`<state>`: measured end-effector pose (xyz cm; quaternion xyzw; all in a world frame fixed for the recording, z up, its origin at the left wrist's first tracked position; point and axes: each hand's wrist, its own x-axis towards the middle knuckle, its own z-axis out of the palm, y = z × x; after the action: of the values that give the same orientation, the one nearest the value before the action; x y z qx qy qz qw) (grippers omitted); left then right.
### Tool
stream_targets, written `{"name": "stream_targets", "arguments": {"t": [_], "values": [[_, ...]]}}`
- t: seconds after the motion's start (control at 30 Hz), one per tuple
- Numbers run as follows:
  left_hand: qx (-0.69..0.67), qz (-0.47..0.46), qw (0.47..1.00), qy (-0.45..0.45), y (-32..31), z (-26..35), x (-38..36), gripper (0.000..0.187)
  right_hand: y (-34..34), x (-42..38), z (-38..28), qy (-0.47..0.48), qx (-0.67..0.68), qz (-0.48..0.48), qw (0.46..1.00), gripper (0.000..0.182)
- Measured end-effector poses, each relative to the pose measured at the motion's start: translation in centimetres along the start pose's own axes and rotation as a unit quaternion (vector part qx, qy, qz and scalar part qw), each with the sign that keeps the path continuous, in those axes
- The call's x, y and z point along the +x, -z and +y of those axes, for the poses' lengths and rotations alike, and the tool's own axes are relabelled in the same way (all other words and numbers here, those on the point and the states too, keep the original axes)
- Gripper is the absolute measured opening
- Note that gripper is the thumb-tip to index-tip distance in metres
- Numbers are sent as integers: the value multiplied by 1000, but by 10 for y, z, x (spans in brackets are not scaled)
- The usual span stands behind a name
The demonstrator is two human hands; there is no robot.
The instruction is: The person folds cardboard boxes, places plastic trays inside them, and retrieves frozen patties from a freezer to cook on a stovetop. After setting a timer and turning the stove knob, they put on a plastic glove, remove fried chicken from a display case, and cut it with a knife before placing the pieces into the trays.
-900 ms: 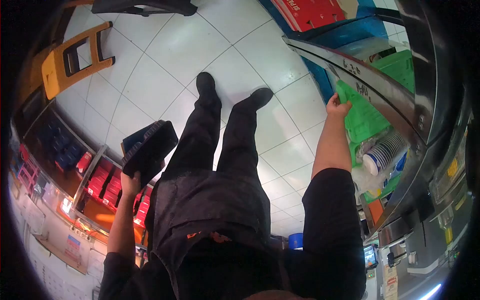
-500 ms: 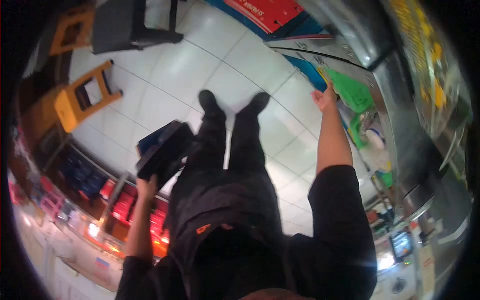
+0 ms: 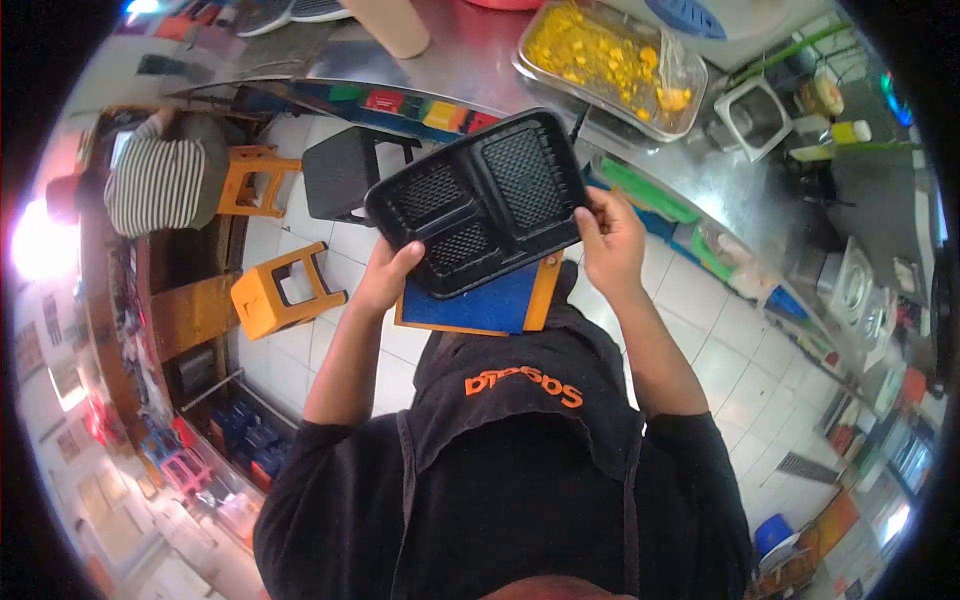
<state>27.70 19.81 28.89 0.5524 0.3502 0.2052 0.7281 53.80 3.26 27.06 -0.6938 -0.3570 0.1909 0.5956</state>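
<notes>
A black plastic food tray with three compartments [image 3: 480, 205] is held up in front of my body, tilted, its hollow side facing me. My left hand [image 3: 388, 275] grips its lower left corner, thumb over the rim. At the right end, my right hand [image 3: 610, 235] pinches the edge between thumb and fingers. Just under the tray shows a flat blue panel with an orange frame [image 3: 475, 308]; whether my left hand also holds it is hidden. Beyond the tray, a metal pan of yellow chopped food [image 3: 600, 60] rests on the steel counter [image 3: 470, 50].
A yellow stool [image 3: 270, 300] and a black stool [image 3: 345, 175] stand on the tiled floor at left. A person in a striped shirt [image 3: 165, 180] is at far left. Green baskets [image 3: 650, 190] sit under the counter; a steel container [image 3: 755, 115] is on it.
My right hand has left the low shelf at right and now holds the tray's right end. My left hand has raised the black tray to the middle. The view has tilted up to the counter.
</notes>
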Motion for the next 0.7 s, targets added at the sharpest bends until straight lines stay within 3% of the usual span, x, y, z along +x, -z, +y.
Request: {"name": "stream_targets", "arguments": {"t": [0.03, 0.07, 0.13, 0.17, 0.27, 0.33, 0.4, 0.43, 0.47, 0.53, 0.67, 0.7], "values": [[19, -15, 1000, 7, 0, 14, -2, 59, 1, 6, -3, -9, 56, 11, 998, 23], [18, 6, 1000, -5, -3, 12, 4, 59, 10, 15, 6, 15, 11, 9, 1000, 22], [91, -53, 994, 0, 2, 11, -3, 60, 12, 25, 13, -48, 115, -19, 992, 21], [59, -78, 995, -14, 3, 25, -17, 59, 7, 29, 14, -33, 131, -44, 990, 20], [18, -23, 994, -102, 17, 9, -49, 62, -23, 47, 16, -50, 131, -134, 981, 22], [44, 70, 991, -108, 32, -11, -91, 63, -53, 53, 20, 12, 102, -177, 979, 23], [95, 206, 972, -57, 32, -29, -139, 53, -77, 64, 35, -34, 106, -271, 956, 22], [85, 271, 958, -41, 33, -36, -163, 48, -93, 72, 47, 30, 83, -307, 947, 21], [64, 329, 942, -23, 44, -47, -191, 44, -119, 73, 33, 19, 49, -346, 937, 21], [-10, 432, 902, -17, 41, -62, -218, 45, -164, 96, 13, -95, 129, -451, 878, 19], [-31, 606, 790, -89, 49, -95, -321, 45, -307, 85, 12, 12, 199, -578, 791, 16], [-29, 647, 759, -67, 23, -72, -265, 46, -330, 142, 46, -2, 258, -601, 756, 12]]}}
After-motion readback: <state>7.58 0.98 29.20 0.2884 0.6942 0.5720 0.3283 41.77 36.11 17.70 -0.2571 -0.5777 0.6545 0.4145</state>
